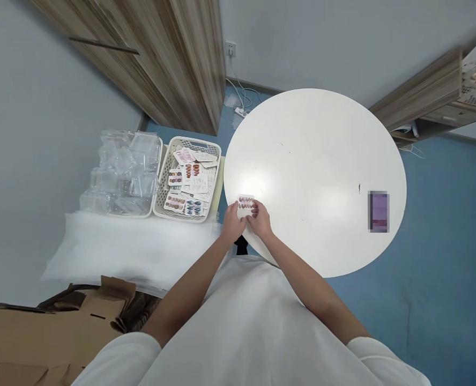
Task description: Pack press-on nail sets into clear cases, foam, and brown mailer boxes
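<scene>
Just over the near left edge of the round white table (pixel 314 139) is a white card of press-on nails (pixel 246 201), its glossy pinkish-brown nails set in rows. My left hand (pixel 233 222) pinches the card's left side. On its right side, my right hand (pixel 261 219) grips it, with fingers covering part of the lower row. Both thumbs lie close together at the card's near edge. To the left, a white perforated basket (pixel 157 201) holds many similar nail cards (pixel 193 170) in a loose pile, some showing printed backs.
Clear plastic boxes (pixel 119 166) fill another basket at the left. White sheeting (pixel 133 241) lies nearer me, with brown cardboard (pixel 61 338) below it. A blurred purple item (pixel 378 212) rests on the table's right side. Cables (pixel 244 96) hang behind the table by a wooden cabinet (pixel 173 59).
</scene>
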Demonstrator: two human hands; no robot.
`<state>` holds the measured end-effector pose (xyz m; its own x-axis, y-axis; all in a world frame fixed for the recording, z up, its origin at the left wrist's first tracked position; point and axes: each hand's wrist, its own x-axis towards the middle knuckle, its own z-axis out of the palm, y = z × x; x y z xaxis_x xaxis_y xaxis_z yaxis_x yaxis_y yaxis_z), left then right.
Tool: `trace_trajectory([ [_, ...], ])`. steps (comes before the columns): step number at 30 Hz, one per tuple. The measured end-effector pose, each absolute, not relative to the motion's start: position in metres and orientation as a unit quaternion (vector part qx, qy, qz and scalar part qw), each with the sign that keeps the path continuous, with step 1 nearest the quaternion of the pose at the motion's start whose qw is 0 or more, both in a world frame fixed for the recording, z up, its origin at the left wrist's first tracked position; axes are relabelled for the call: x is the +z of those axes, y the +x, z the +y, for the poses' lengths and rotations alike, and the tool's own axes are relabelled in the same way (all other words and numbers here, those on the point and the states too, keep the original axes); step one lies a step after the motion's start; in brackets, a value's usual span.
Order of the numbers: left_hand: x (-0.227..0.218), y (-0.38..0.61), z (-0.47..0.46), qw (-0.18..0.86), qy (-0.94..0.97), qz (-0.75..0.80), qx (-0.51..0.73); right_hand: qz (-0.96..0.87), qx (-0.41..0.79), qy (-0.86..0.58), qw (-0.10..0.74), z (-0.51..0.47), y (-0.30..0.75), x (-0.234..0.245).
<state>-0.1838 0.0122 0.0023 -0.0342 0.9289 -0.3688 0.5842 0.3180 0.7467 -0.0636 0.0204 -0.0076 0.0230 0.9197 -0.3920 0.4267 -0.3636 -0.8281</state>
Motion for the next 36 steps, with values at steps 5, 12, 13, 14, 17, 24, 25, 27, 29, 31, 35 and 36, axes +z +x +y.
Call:
trace_trajectory([
  [5, 0.001, -0.189, 0.030, 0.396, 0.571, 0.688, 0.208, -0.492, 0.500, -0.660, 0.269, 0.043, -0.068, -0.008],
  [12, 0.000, -0.192, 0.042, 0.379, 0.586, 0.688, 0.198, -0.468, 0.526, -0.648, 0.291, 0.052, -0.070, -0.007],
  [13, 0.001, -0.192, 0.042, 0.378, 0.588, 0.687, 0.197, -0.467, 0.526, -0.647, 0.293, 0.052, -0.070, -0.006],
  [14, 0.002, -0.191, 0.042, 0.377, 0.590, 0.687, 0.196, -0.468, 0.526, -0.646, 0.294, 0.052, -0.070, -0.006],
  [17, 0.003, -0.191, 0.042, 0.377, 0.593, 0.686, 0.190, -0.469, 0.529, -0.641, 0.299, 0.051, -0.069, -0.006],
  [24, -0.003, -0.193, 0.037, 0.369, 0.592, 0.685, 0.210, -0.470, 0.531, -0.631, 0.315, 0.047, -0.063, -0.008],
  [25, -0.005, -0.193, 0.035, 0.366, 0.592, 0.686, 0.213, -0.469, 0.529, -0.632, 0.316, 0.045, -0.061, -0.008],
  [27, -0.006, -0.192, 0.030, 0.361, 0.587, 0.694, 0.209, -0.468, 0.528, -0.637, 0.310, 0.040, -0.055, -0.007],
  [29, -0.005, -0.188, 0.023, 0.356, 0.579, 0.704, 0.206, -0.466, 0.531, -0.640, 0.303, 0.032, -0.047, -0.004],
  [31, -0.002, -0.183, 0.014, 0.353, 0.569, 0.713, 0.209, -0.470, 0.534, -0.636, 0.298, 0.022, -0.037, 0.001],
  [35, 0.008, -0.171, -0.013, 0.353, 0.544, 0.727, 0.226, -0.488, 0.535, -0.629, 0.284, 0.003, -0.016, 0.012],
  [36, 0.011, -0.168, -0.021, 0.353, 0.538, 0.730, 0.229, -0.493, 0.535, -0.627, 0.279, -0.001, -0.011, 0.014],
])
